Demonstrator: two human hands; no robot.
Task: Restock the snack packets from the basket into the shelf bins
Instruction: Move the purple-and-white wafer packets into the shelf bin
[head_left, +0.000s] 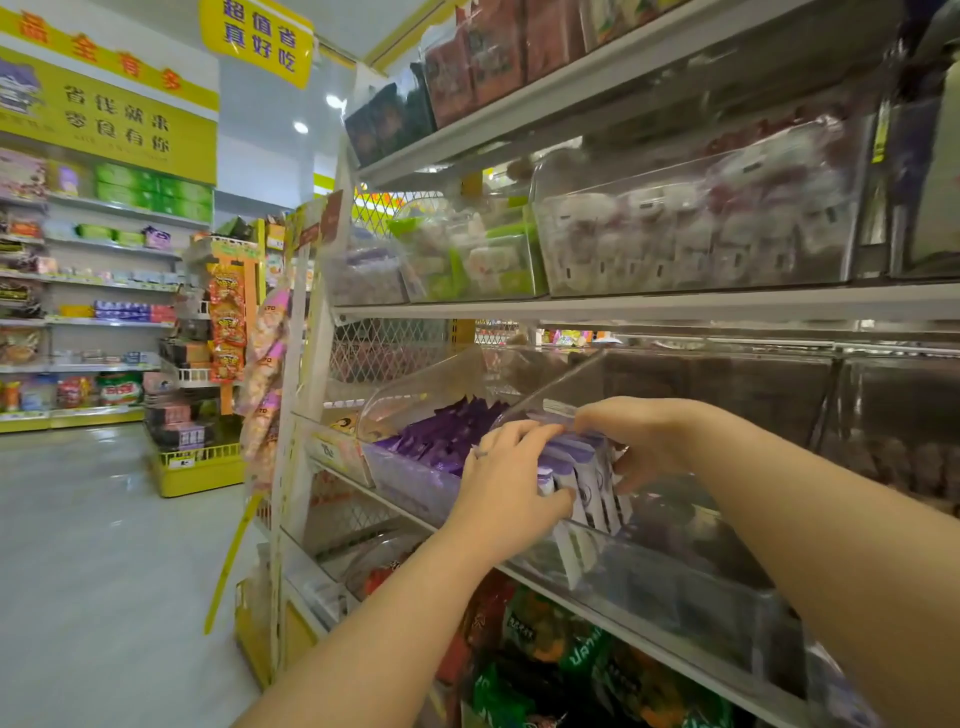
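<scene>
Left hand (511, 480) and right hand (647, 441), fingers curled, squeeze white-and-purple snack packets (576, 470) inside the clear plastic shelf bin (654, 569).

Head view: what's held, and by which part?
A bundle of purple-and-white snack packets, pressed between both hands: left hand on its left side, right hand on its right, fingers over the top edges.

Pale glossy floor (88, 530) lower left. Stocked wall shelves (104, 319) at left, yellow banner (109, 119) above. Yellow sign (260, 39) hangs top centre. Round ceiling lights (301, 127) below it. Yellow-based display stand (200, 470) mid-left.
</scene>
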